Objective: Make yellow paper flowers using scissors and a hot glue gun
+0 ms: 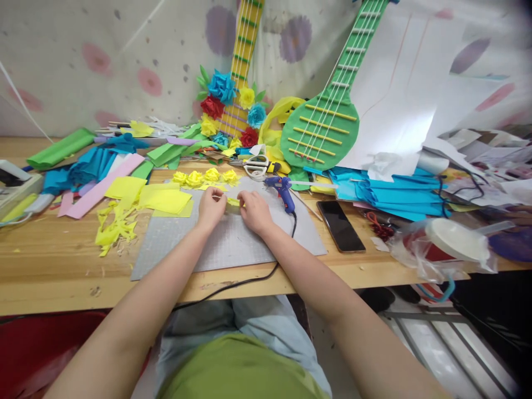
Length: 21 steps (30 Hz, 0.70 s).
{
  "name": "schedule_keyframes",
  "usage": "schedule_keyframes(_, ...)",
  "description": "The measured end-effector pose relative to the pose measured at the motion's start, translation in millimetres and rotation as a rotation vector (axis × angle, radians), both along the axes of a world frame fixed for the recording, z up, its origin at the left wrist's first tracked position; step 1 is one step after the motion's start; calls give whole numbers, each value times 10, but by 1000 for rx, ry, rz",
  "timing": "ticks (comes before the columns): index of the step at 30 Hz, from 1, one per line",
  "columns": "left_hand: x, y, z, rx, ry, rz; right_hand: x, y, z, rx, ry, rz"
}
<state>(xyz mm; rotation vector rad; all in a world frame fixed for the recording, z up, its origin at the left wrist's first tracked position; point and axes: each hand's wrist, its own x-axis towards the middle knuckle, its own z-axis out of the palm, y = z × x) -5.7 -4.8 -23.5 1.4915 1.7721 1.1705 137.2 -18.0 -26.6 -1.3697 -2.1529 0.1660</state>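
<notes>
Between my two hands stretches a small strip of yellow crepe paper (233, 203), low over the grey cutting mat (174, 249). My left hand (212, 208) has its fingers curled in a pinch at the strip's left end. At the other end my right hand (254, 211) pinches the paper; its fingertips are partly hidden. Just behind the hands sits a row of several yellow paper flowers (195, 178). A blue glue gun (284, 193) lies to the right of my right hand, its black cord running under my right forearm.
Yellow paper sheets (166, 198) and shredded yellow scraps (114, 227) lie to the left. White-handled scissors (255, 166) rest behind the glue gun. A phone (341, 226) and a bagged cup (449, 244) are on the right. Paper guitars, one green (320, 133), one yellow (245, 52), lean behind.
</notes>
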Motion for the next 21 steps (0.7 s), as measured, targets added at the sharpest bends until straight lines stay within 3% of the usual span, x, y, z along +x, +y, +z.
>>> schedule_keyframes(5, -154, -149, 50, 145, 401, -220, 45, 57, 5, 21, 34, -4)
schedule_keyframes(8, -169, -182, 49, 105, 548, -248, 61, 74, -1, 14, 38, 52)
schedule_keyframes(16, -141, -246, 75, 5, 667, -230, 112, 4, 11, -67, 55, 104)
schedule_keyframes(21, -158, -280, 50, 31, 672, -231, 128, 7, -2, -149, 128, 16)
